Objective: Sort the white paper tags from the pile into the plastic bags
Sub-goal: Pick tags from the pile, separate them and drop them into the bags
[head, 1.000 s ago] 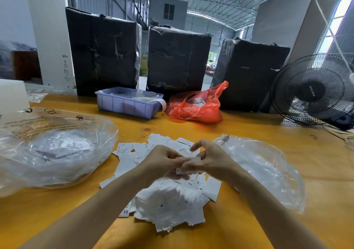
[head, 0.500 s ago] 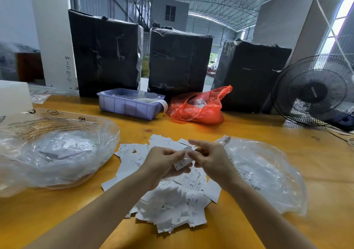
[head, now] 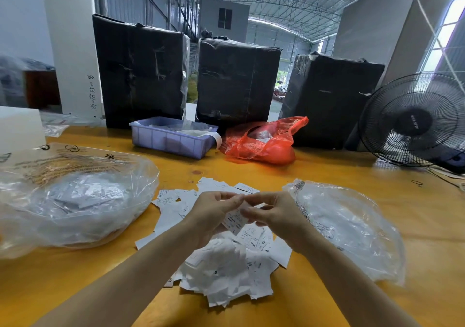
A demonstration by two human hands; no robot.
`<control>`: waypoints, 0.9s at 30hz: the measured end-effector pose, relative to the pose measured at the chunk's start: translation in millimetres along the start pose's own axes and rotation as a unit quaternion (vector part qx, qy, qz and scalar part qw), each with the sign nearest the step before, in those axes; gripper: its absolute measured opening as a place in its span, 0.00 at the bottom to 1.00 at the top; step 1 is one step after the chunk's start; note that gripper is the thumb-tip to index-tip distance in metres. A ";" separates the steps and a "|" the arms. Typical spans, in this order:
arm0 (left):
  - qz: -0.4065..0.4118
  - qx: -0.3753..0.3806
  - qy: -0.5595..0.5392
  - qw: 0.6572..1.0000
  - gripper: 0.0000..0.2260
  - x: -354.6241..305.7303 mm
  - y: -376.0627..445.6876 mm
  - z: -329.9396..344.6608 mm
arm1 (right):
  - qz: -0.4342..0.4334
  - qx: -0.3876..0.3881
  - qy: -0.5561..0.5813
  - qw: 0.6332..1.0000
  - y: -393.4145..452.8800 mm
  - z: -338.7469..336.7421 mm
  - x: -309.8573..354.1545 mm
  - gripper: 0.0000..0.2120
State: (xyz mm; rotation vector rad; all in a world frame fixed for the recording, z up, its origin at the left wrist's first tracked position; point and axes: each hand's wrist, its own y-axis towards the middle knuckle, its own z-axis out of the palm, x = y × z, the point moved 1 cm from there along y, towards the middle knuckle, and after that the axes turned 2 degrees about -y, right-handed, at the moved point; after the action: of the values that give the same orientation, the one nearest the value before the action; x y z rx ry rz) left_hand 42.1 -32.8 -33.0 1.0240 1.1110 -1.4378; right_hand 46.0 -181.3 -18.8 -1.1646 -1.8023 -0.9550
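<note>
Head view: the left hand [head: 214,216] and right hand [head: 274,213] meet above the pile of white paper tags [head: 224,258] at centre of the yellow surface [head: 327,170], both grips pinching one tag [head: 235,219] between curled fingertips. A filled plastic bag [head: 73,198] lies at 9 o'clock of the pile, touching its edge. A flatter plastic bag [head: 352,226] lies at 3 o'clock.

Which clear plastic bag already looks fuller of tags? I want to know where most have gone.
The clear bag on the left: it bulges with white tags, while the clear bag on the right lies nearly flat.
</note>
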 end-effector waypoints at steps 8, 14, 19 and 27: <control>0.018 -0.043 -0.020 0.999 0.08 1.3 4.7 0.3 | -0.008 -0.033 0.008 0.999 -2.2 0.8 4.0 0.08; 0.003 -0.077 -0.110 0.991 0.07 2.6 3.3 1.6 | -0.017 -0.040 0.032 0.999 -3.7 3.3 6.2 0.10; 0.009 -0.061 -0.107 0.992 0.06 -0.4 1.9 1.1 | -0.024 -0.014 -0.011 1.000 -4.0 6.2 4.4 0.01; -0.019 0.010 0.044 0.999 0.04 -2.6 5.7 -14.8 | 0.059 -0.058 0.111 0.990 -0.5 -1.4 -1.7 0.06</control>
State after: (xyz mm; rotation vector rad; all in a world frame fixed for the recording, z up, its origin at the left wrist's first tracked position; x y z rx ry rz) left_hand 48.7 -18.3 -34.3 1.0946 1.1874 -1.4482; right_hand 46.3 -183.3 -19.9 -1.1716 -1.5034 -1.0861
